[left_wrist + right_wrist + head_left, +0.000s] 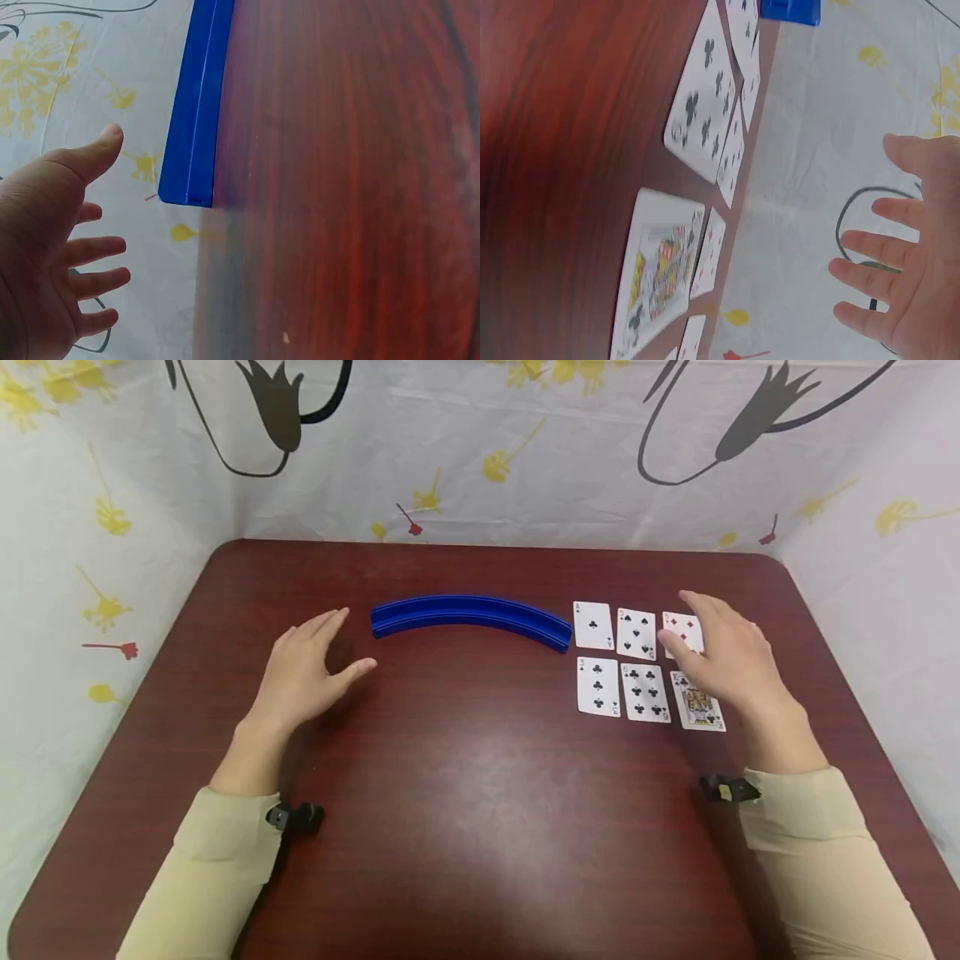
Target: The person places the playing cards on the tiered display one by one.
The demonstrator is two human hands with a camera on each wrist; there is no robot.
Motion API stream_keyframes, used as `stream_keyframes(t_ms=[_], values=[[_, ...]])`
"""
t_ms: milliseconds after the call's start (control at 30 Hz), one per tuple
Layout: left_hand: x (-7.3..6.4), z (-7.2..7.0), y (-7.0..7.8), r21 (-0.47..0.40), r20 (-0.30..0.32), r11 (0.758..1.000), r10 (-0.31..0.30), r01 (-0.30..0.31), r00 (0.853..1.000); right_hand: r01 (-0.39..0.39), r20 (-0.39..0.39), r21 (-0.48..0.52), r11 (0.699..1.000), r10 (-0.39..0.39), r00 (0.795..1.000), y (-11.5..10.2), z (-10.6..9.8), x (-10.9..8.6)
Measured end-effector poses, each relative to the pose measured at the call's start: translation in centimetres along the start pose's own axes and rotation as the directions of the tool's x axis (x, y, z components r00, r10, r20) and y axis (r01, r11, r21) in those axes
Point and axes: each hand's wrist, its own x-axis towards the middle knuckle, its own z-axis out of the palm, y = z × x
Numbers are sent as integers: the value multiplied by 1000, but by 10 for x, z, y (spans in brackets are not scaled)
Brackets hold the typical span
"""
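Note:
A curved blue card rack [472, 608] lies near the table's far side. To its left my left hand [300, 677] hovers with fingers extended and thumb apart, holding nothing. My right hand [731, 656] is held, fingers spread, over the right end of two rows of face-up playing cards. The far row shows an ace of clubs [593, 626], a five of spades [636, 634] and a partly covered five of diamonds [682, 628]. Nearer lie a three of clubs [597, 687], a six of clubs [645, 692] and a king [699, 703]. More cards [692, 337] appear beyond the king in the right wrist view.
The dark red-brown table [480, 827] has rounded far corners. White curtains [450, 460] with printed flowers stand along its back and both sides. Each wrist carries a small black camera, one at the left cuff [225, 814] and one at the right [795, 802].

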Motion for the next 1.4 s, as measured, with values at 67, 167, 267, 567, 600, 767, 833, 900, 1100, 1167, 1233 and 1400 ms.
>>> stream_keyframes(t_ms=[67, 167, 267, 567, 600, 767, 833, 900, 1100, 1167, 1233, 1400], values=[[1, 1, -1, -20, 4, 1000, -10, 10, 1000, -10, 14, -8, 1000, 10, 1000, 4, -2, 0], [1, 2, -3, -41, 14, 999, -23, 23, 1000, -29, 34, -16, 999, 29, 999, 10, -4, 0], [2, 2, -5, -51, 18, 998, -32, 33, 999, -42, 52, -19, 999, 43, 998, 16, -4, 1], [3, 5, -8, -52, 25, 998, -39, 40, 999, -58, 74, -22, 998, 60, 995, 29, -2, 2], [3, 5, -8, -52, 25, 998, -41, 42, 999, -59, 74, -19, 998, 61, 995, 31, -2, 3], [4, 5, -9, -56, 26, 997, -48, 49, 999, -70, 77, -15, 997, 71, 994, 40, -1, 3], [4, 5, -9, -56, 30, 997, -49, 51, 998, -77, 80, -16, 997, 78, 994, 44, -1, 3], [5, 5, -9, -57, 35, 997, -50, 52, 998, -84, 83, -15, 996, 85, 993, 47, -1, 2], [6, 5, -10, -56, 40, 997, -52, 54, 998, -81, 79, -22, 997, 82, 993, 52, -1, 0], [6, 5, -10, -58, 42, 997, -55, 57, 998, -78, 77, -25, 997, 80, 994, 54, -1, 1], [6, 6, -11, -59, 44, 996, -57, 60, 997, -79, 77, -25, 997, 81, 994, 57, 0, 1], [7, 7, -12, -53, 43, 997, -52, 54, 998, -92, 81, -22, 995, 94, 992, 66, 2, 3]])
